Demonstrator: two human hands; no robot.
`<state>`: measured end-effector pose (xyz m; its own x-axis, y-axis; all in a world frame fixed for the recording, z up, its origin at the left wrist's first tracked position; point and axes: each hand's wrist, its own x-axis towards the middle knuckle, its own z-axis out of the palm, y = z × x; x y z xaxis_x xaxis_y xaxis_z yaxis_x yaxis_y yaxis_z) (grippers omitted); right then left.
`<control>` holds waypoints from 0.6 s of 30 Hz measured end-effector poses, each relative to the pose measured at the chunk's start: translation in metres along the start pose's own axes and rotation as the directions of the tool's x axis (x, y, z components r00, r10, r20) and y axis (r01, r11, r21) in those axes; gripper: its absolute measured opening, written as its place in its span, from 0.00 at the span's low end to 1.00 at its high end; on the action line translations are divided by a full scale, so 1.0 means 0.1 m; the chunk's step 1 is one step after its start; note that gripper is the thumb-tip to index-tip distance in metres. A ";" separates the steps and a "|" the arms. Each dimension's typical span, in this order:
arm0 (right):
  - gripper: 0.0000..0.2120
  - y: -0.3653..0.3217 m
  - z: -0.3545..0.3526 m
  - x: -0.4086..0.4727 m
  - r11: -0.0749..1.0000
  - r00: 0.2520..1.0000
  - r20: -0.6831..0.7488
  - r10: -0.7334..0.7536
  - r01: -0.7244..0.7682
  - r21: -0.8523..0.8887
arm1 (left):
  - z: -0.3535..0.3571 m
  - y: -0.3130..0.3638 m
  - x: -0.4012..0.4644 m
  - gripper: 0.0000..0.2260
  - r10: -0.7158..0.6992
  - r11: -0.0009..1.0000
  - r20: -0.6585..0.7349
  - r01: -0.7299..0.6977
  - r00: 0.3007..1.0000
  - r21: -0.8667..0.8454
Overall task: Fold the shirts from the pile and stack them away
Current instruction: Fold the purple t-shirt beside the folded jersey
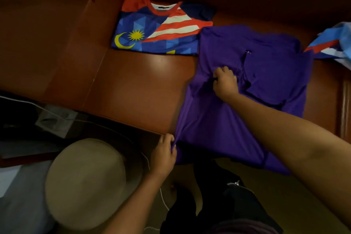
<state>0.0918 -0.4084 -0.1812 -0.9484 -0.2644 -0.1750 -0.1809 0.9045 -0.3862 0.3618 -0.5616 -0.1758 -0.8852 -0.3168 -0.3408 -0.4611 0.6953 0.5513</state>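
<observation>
A purple shirt (237, 112) is spread over the near right part of the reddish wooden bench (117, 85), its lower edge hanging past the bench's front edge. A bunched fold near the shirt's middle is gripped by the right hand (225, 81), fingers curled into the cloth. The shirt's near left corner is pinched at the bench edge by the left hand (164, 153). A folded blue shirt with red and white stripes, a yellow crescent and star (157, 28) lies flat farther back, just beside the purple one. A heap of similar blue-and-red cloth (334, 45) is seen at the right edge. A round beige stool (85, 182) stands at lower left.
</observation>
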 end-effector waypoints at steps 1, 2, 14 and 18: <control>0.10 0.01 -0.05 -0.01 1.000 0.999 0.034 -0.013 0.012 0.027 | 0.01 0.01 -0.04 0.11 -0.007 1.000 0.007 0.007 1.000 -0.020; 0.10 0.01 -0.11 -0.02 0.998 0.997 0.069 -0.032 0.028 0.058 | 0.02 0.01 -0.08 0.12 -0.019 0.999 0.015 0.020 1.000 -0.044; 0.12 -0.05 -0.52 -1.03 0.993 0.980 -0.191 0.047 -0.026 0.112 | 0.20 -0.02 -0.81 0.27 0.167 0.981 0.349 -0.190 0.922 0.032; 0.10 -0.07 0.00 -1.97 0.947 0.971 -0.133 0.199 -0.156 0.282 | 0.14 -0.26 -1.06 0.19 0.066 0.995 0.486 -0.023 0.872 -0.094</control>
<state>0.2800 -0.3623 -0.1445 -0.9914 -0.0320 -0.1269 0.0500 0.8034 -0.5933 0.4683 -0.5370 -0.1649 -0.7716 0.0830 -0.6306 -0.4444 0.6389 0.6280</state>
